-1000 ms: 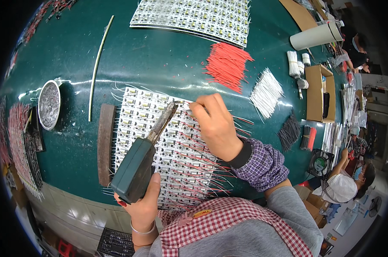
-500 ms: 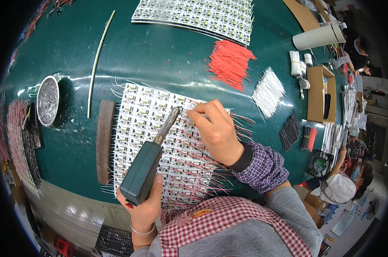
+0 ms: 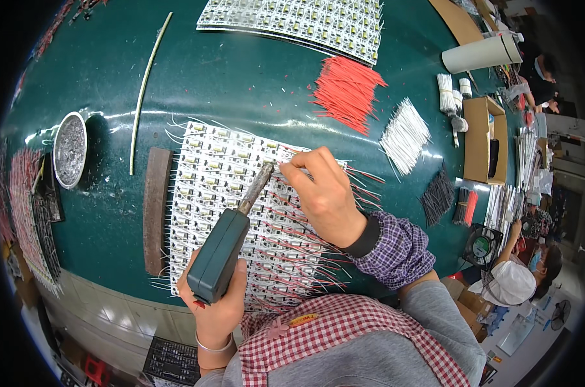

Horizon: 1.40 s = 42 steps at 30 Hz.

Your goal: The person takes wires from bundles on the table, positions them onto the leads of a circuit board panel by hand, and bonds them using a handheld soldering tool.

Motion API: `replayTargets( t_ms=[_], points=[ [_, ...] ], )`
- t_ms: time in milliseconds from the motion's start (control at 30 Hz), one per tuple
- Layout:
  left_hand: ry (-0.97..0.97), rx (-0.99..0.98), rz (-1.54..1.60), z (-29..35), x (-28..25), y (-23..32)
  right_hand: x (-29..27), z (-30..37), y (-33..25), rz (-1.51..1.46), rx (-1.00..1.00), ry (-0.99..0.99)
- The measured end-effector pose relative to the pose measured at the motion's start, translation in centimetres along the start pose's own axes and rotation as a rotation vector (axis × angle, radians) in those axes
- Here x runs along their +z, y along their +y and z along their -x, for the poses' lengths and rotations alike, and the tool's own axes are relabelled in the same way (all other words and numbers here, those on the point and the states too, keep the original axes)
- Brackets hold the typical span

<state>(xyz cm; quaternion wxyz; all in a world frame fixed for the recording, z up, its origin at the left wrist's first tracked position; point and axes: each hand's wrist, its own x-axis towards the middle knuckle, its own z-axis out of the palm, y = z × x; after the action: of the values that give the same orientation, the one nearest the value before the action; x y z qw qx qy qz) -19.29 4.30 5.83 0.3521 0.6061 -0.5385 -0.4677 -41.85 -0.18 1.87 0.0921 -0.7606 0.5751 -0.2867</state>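
My left hand (image 3: pixel 218 290) is wrapped round the dark green handle of a soldering iron (image 3: pixel 220 255). The iron slants up and to the right, its tip over the upper middle of a white circuit board panel (image 3: pixel 199 171). Just right of that tip, my right hand (image 3: pixel 324 193) is closed in a pinch on a thin wire, mostly hidden by the fingers. Rows of small components cover the panel. Many red and white wires (image 3: pixel 292 248) trail from its right part, and pale wires stick out along its left and top edges.
A brown bar (image 3: pixel 157 213) lies along the panel's left side. Farther left stands a metal bowl (image 3: pixel 70 151) of grey scraps. Beyond the panel are red wires (image 3: pixel 347 93), white wires (image 3: pixel 405 137), black wires (image 3: pixel 437 198) and stacked panels (image 3: pixel 292 22). Other people work at right.
The soldering iron's handle and my left hand have shifted slightly up and right, while the tip stays near the same spot. My right hand keeps its pinch, almost unmoved.
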Motion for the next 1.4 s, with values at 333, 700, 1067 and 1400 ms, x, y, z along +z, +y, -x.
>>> replayTargets(
  t_ms=[333, 700, 1067, 1400],
  points=[
    [-0.010, -0.035, -0.019, -0.1, 0.0, 0.9, 0.2, -0.1, -0.3, 0.004, 0.007, 0.037],
    [0.100, 0.056, -0.058, 0.9, -0.3, 0.3, 0.1, 0.1, 0.0, 0.060, -0.036, -0.012],
    [0.122, 0.007, -0.037, 1.9, -0.8, -0.3, -0.4, 1.0, -0.8, -0.016, -0.035, 0.014],
    [0.061, 0.052, -0.009, 1.6, -0.7, 0.3, 0.0, 1.5, -1.0, -0.047, -0.023, 0.003]
  ],
)
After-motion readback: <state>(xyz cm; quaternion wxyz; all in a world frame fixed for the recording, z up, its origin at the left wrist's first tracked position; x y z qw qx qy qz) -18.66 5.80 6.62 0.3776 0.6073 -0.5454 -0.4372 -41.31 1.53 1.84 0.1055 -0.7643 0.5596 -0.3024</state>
